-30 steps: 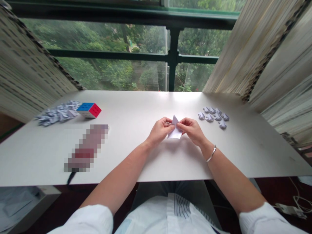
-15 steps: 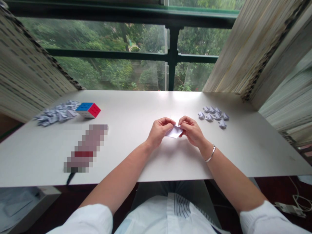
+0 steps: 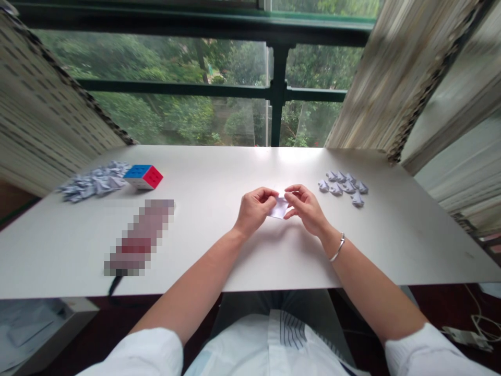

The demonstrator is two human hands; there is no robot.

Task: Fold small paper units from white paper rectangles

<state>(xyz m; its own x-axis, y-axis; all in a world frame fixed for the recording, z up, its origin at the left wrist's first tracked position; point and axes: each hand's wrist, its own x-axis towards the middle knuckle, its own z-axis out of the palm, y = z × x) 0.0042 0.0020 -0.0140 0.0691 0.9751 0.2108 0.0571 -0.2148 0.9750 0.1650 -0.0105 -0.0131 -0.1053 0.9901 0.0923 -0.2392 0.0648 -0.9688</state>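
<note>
- Left hand [image 3: 252, 209]: thumb and forefinger pinched closed on the left side of one small white folded-paper piece [image 3: 277, 210].
- Right hand [image 3: 309, 210]: fingers partly spread at the paper's right side, upper fingertips at its top right corner; cannot tell whether they grip it or only touch.
- Folded-paper piece: count 1, between the hands, above the middle of the white flat-topped table [image 3: 195, 203].
- Pose: two bare forearms angled inward from the near edge, palms facing each other; one silver metal bangle [image 3: 338, 247] on the right wrist; two white cloth sleeves [image 3: 152, 352] above the forearms.
- Right of the hands: loose cluster of small white pointed folded-paper shapes [image 3: 348, 188]; count 8 made out, some close together.
- Far left: one heap of white folded-paper pieces [image 3: 94, 184]; overlapping, not countable.
- Just beside the heap: one cube puzzle [image 3: 143, 177], blue, red and white faces showing.
- Nearer, on the left: one pinkish oblong object [image 3: 139, 237], pixelated, with a dark strap or cord [image 3: 114, 285] at its near end.
</note>
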